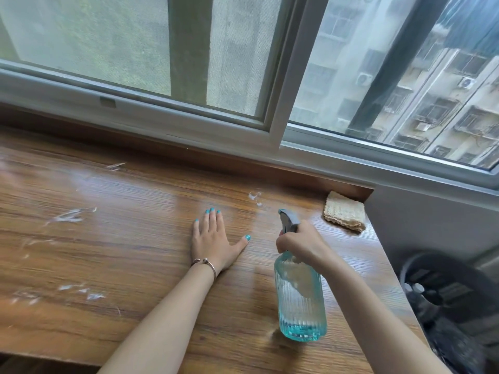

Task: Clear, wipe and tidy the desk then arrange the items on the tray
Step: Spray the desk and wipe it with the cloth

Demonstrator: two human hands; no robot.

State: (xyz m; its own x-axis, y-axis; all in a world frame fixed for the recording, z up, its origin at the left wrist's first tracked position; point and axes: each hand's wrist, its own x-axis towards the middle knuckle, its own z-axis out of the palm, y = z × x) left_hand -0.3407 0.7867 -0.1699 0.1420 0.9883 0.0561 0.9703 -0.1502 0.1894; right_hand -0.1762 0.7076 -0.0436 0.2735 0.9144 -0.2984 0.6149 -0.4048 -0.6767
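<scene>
Desk (135,265) cut off at left and bottom edges, far left blurred. Both forearms cut by the bottom edge. Right hand (299,242) hiding the neck of the bottle (299,300); trigger and fingertips out of sight behind it. Dark round object (445,290) at lower right blurred and clipped by the edge, kind not clear. Cloth (345,211) far corner tucked against the sill. Buildings (432,90) hazy through the mesh.
</scene>
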